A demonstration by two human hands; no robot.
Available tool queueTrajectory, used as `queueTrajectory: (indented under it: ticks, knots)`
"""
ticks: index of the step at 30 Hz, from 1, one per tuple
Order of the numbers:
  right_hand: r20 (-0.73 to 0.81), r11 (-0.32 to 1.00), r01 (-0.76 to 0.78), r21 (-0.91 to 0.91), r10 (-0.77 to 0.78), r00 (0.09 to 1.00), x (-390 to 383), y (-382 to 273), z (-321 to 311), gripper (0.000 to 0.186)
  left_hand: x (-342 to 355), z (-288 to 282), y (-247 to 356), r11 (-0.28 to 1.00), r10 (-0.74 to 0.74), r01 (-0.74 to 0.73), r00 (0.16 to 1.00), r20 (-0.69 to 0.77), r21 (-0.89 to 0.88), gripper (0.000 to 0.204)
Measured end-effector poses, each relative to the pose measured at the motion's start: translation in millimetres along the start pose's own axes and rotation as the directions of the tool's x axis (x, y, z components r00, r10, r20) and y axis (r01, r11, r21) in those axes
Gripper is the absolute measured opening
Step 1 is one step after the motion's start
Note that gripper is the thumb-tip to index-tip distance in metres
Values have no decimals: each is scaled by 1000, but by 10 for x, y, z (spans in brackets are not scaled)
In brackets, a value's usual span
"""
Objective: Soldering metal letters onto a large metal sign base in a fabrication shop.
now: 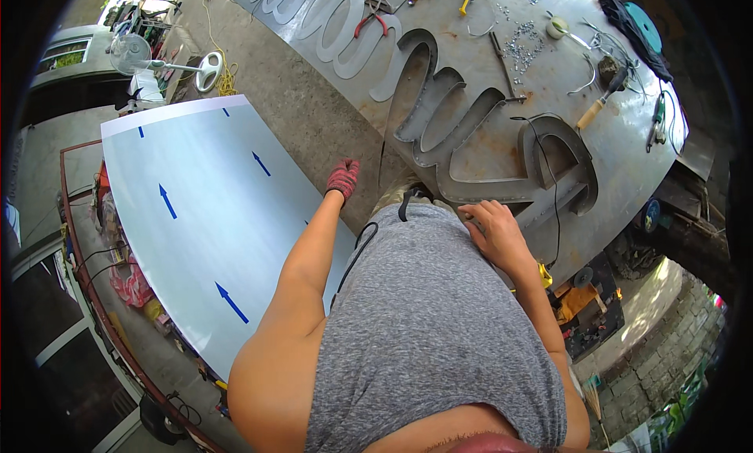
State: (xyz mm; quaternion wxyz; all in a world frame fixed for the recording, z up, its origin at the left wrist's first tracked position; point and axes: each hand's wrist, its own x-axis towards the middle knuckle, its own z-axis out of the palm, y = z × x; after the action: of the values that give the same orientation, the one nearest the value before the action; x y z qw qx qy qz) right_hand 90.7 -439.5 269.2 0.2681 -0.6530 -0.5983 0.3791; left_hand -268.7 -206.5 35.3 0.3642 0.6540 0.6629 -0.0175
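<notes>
At the far left a fan [130,54] stands behind a large pale sheet [204,218] marked with blue arrows. Just beside the sheet's right edge, the left hand [343,178], in a red-and-black glove, is curled into a fist; whether it grips anything I cannot tell. Beyond it, flat letters [383,88] lie on the metal table [627,163], with red-handled pliers [365,19] over them. Next comes the raised-wall lettering [445,174], near the table's front edge. The bare right hand [496,229] is half open, fingers bent, near its lower edge; contact is unclear. Farther right are scattered small metal bits [518,57], a black cable [556,194] and a wooden-handled tool [591,112].
</notes>
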Motion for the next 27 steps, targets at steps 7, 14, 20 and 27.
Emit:
queueTrajectory:
  ticks: [7, 14, 20, 27]
  knots:
    - [43, 997, 41, -59, -38, 998, -115, 14, 143, 30, -604, 74, -286, 999, -49, 51, 993, 105, -13, 49]
    - [94, 992, 68, -104, -58, 994, -165, -108, 163, 30, -675, 570, -932, 990, -75, 92, 985, 155, -109, 43]
    - [100, 992, 65, -106, -54, 993, -223, -103, 247, 28, -676, 546, -705, 995, -43, 55, 989, 141, -81, 38]
    - [153, 989, 100, -112, -82, 985, -150, -186, 216, 28, -571, 1011, -1394, 903, -105, 108, 994, 30, -415, 39]
